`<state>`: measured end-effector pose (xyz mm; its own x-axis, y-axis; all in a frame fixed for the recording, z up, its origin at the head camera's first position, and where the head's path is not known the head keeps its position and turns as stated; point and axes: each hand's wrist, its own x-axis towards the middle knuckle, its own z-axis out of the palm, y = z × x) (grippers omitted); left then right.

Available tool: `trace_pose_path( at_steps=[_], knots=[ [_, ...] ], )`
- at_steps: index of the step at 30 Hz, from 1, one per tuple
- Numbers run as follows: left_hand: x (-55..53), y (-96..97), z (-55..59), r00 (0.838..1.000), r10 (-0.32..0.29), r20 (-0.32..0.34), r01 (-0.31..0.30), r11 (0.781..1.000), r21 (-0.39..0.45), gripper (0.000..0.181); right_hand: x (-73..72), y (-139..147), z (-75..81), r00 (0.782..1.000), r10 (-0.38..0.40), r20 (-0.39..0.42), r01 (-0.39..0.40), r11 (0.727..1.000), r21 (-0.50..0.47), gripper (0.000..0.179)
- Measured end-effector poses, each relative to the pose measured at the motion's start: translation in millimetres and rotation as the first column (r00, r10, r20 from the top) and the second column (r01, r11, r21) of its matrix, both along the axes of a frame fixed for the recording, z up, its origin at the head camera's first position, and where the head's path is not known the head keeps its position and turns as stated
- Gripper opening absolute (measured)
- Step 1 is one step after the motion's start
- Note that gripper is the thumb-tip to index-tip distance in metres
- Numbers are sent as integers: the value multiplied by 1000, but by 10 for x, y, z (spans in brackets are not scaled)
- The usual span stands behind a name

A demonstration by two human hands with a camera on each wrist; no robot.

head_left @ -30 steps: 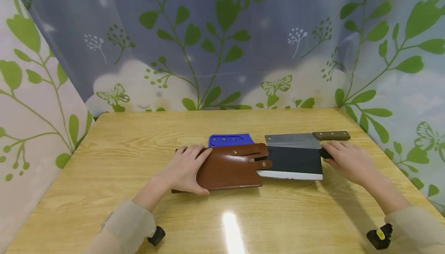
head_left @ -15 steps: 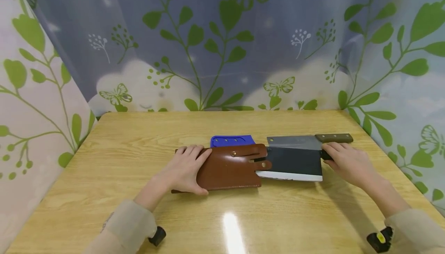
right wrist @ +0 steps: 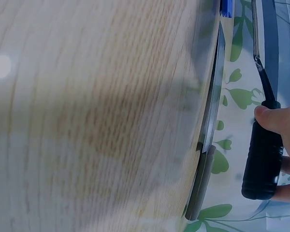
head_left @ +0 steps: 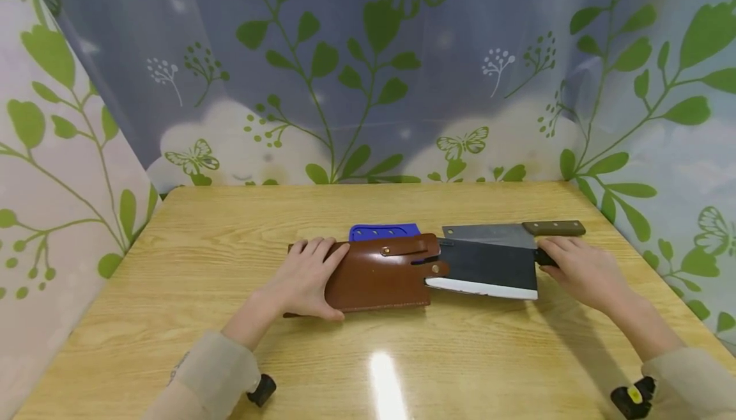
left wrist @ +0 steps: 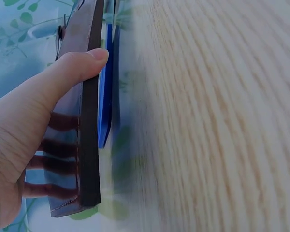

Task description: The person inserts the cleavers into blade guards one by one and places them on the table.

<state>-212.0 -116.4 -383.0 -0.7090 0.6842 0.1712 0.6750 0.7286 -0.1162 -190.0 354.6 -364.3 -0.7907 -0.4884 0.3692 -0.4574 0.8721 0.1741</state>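
My left hand [head_left: 307,278] grips the closed end of a brown leather knife sheath [head_left: 379,276], thumb along the near edge and fingers over the far edge. In the left wrist view the sheath [left wrist: 89,145] is held above the table. My right hand [head_left: 583,273] holds a cleaver [head_left: 489,270] with a dark blade and a bright cutting edge facing me. Its black handle [right wrist: 263,159] is wrapped by the fingers in the right wrist view. The blade's front end is at the sheath's mouth, behind a snap strap; how far inside is hidden.
Behind the sheath lies a blue blade guard [head_left: 384,232] on the wooden table [head_left: 230,215]. A second cleaver [head_left: 489,233] with a brown wooden handle [head_left: 554,227] lies behind the held one. A leaf-patterned curtain [head_left: 368,87] surrounds the table's back and sides.
The held cleaver has shifted slightly right and tilted, its handle end lower. Blue now shows through the gap by the sheath's straps. The left hand's hold stays the same.
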Motion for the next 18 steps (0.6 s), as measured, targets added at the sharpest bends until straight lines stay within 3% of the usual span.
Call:
trace_pose_path(
  at_steps=[18],
  knots=[
    [-24, 77, -43, 999, -28, -23, 29, 999, 46, 115, -14, -232, 7, 998, 62, -7, -62, 998, 13, 46]
  ],
)
